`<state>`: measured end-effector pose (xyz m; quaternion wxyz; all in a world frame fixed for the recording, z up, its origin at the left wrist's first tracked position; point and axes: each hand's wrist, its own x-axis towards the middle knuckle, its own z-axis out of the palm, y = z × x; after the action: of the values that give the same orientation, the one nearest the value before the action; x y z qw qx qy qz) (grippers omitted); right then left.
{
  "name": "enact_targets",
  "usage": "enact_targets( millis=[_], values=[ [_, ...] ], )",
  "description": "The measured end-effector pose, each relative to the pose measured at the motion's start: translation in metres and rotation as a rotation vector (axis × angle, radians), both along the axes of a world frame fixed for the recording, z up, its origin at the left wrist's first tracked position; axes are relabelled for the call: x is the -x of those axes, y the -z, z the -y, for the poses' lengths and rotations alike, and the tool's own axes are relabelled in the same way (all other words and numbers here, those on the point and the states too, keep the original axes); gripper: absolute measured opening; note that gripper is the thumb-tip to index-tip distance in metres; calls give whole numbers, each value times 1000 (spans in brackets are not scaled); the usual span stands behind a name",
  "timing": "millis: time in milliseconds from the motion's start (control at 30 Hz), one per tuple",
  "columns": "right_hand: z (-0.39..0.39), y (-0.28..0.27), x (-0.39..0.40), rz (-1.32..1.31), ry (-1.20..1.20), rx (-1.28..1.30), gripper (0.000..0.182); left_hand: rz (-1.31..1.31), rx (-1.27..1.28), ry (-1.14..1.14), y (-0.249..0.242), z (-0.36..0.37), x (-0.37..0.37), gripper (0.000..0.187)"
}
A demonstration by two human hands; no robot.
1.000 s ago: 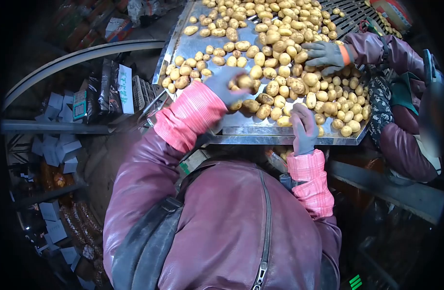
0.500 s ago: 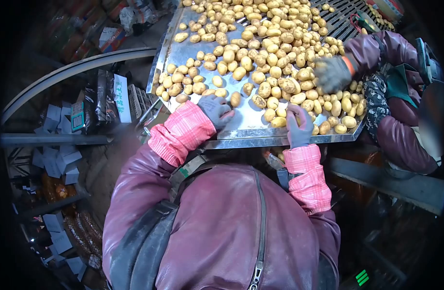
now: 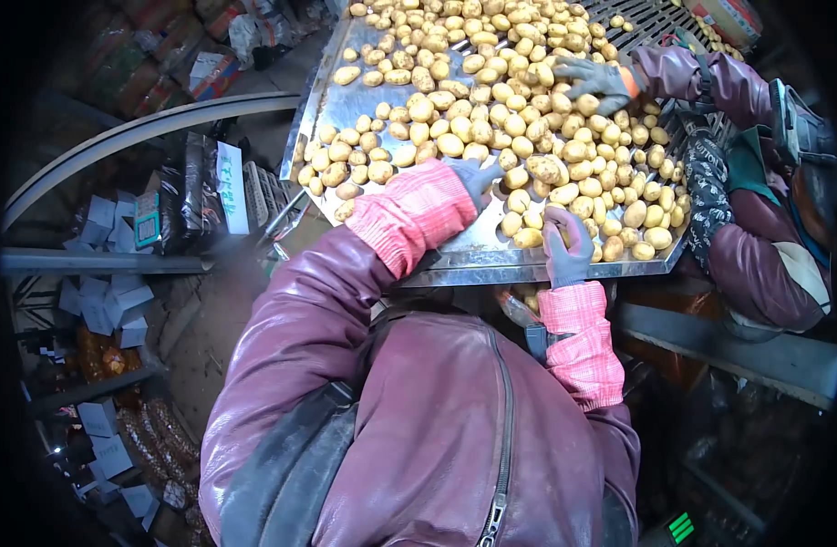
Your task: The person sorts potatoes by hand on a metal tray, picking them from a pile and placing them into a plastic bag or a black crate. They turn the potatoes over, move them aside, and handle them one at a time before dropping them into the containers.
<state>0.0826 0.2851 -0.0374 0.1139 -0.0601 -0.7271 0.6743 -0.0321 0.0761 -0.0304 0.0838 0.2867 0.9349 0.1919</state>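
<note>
My left hand [image 3: 476, 180], in a grey glove, lies low over the metal sorting table with its fingers stretched to the right, against the potatoes [image 3: 541, 169]. The pink cuff hides part of that hand. At the table's front edge is my right hand [image 3: 569, 248], also gloved in grey. Its fingers are curled in beside the nearest potatoes, and whatever they may hold is hidden. Yellow potatoes, some with brown patches, cover much of the sheet-metal table [image 3: 473, 260].
A co-worker's gloved hand [image 3: 596, 84] spreads over the potatoes at the right. Slatted grating [image 3: 639, 27] lies behind. A curved metal rail [image 3: 154, 128] runs at the left, above a calculator [image 3: 147, 221] and white boxes [image 3: 99, 305]. A metal beam [image 3: 728, 346] crosses at lower right.
My left hand has moved right across the table, and potatoes near it have shifted. My right hand has stayed about where it was. The co-worker's hand has moved farther back and left.
</note>
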Motion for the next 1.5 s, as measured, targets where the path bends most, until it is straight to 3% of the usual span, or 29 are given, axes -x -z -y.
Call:
enact_targets(
  millis=[133, 200, 267, 333, 400, 467, 567, 667, 933, 1067, 1133, 1233, 1333, 1367, 1500],
  values=[
    [5, -12, 5, 76, -20, 265, 38, 232, -241, -139, -1, 28, 3, 49],
    [20, -37, 3, 110, -176, 355, 48, 345, -428, -237, -12, 32, -11, 49],
    [27, -56, 4, 254, -313, 453, 52, 277, -655, -72, -27, 20, -31, 47],
    [30, -66, 8, 351, -372, 534, 53, 495, -783, 89, -68, 12, -38, 43],
    [31, -62, 14, 348, -369, 692, 51, 345, -587, -120, -41, 16, -2, 39],
    [28, -49, 18, 318, -375, 737, 47, -90, -359, -49, -18, 26, 46, 44],
    [29, -45, 22, 310, -375, 716, 46, -459, -68, 15, 44, 28, 83, 53],
    [30, -47, 22, 314, -362, 704, 46, -279, 78, 24, 24, 26, 72, 59],
    [28, -46, 21, 310, -396, 699, 48, -71, 283, 73, -29, 39, 13, 34],
    [29, -48, 21, 336, -385, 688, 48, -331, -89, -128, -11, 66, 47, 29],
    [30, -51, 21, 342, -388, 666, 47, -581, -76, -112, 2, 76, 90, 33],
    [30, -52, 22, 357, -371, 646, 47, -124, 190, -110, -46, 70, 109, 37],
    [30, -51, 25, 364, -341, 640, 46, -70, 207, -221, -61, 51, 105, 42],
    [31, -50, 24, 372, -333, 643, 46, -109, 193, -226, -46, 50, 115, 37],
    [28, -49, 24, 377, -354, 645, 45, -17, 232, -149, -39, 55, 118, 34]
  ],
)
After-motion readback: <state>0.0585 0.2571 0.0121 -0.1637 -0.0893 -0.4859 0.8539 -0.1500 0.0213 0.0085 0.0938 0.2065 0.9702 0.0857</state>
